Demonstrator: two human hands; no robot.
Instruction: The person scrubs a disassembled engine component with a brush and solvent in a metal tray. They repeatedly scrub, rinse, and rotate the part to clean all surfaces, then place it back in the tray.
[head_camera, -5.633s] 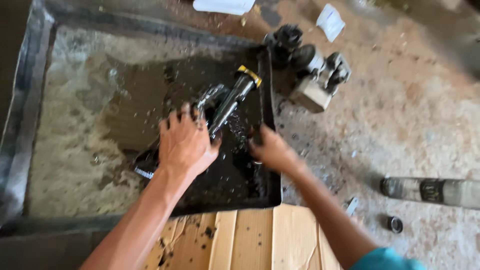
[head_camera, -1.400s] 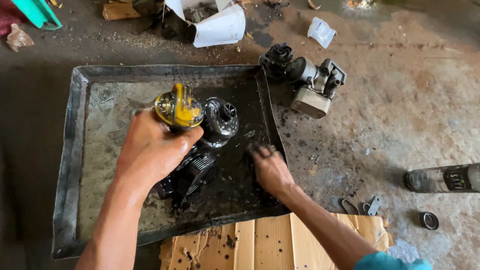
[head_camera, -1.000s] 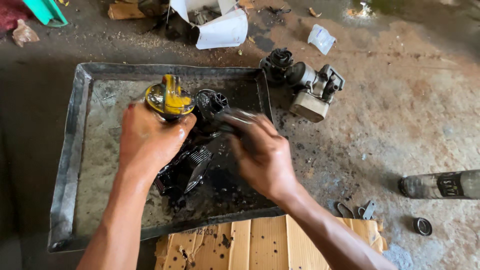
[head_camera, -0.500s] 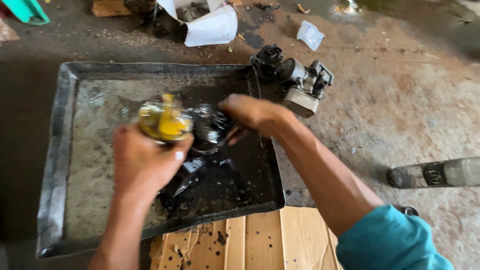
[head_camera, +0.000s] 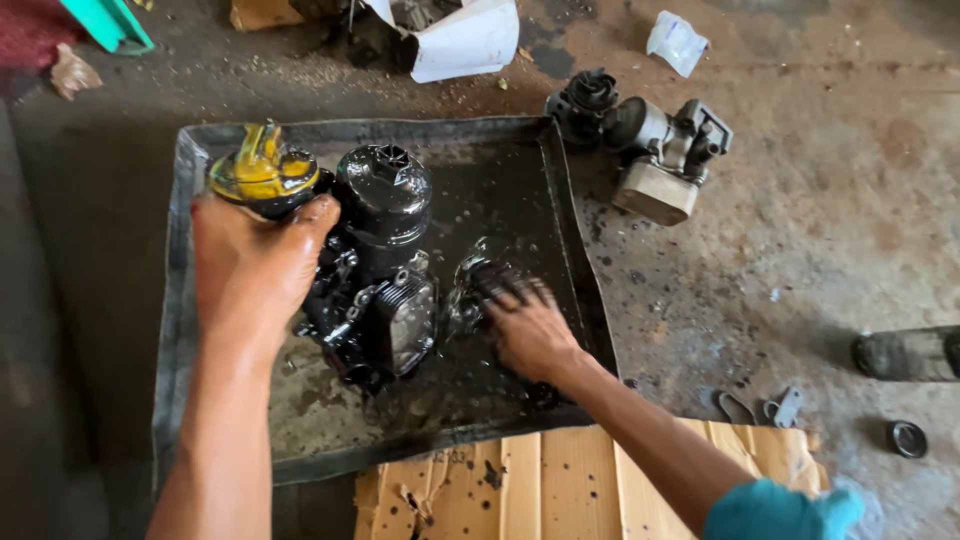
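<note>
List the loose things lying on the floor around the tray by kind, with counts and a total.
Metal engine assembly: 1
White paper or plastic scraps: 2
Dark cylinder at the right edge: 1
Small round ring or cap: 1
Small metal clips or brackets: 2
Cardboard sheet: 1
Total: 8

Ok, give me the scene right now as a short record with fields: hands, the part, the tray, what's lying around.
left hand: wrapped round the black engine part just below its yellow cap, holding it upright
right hand: palm down in the dark liquid, fingers dipped and splashing; whether it holds anything cannot be told
tray: shallow metal, holding oily dark liquid
floor, right of tray: grey metal assembly, dark cylinder, small ring
near edge: spotted cardboard
</note>
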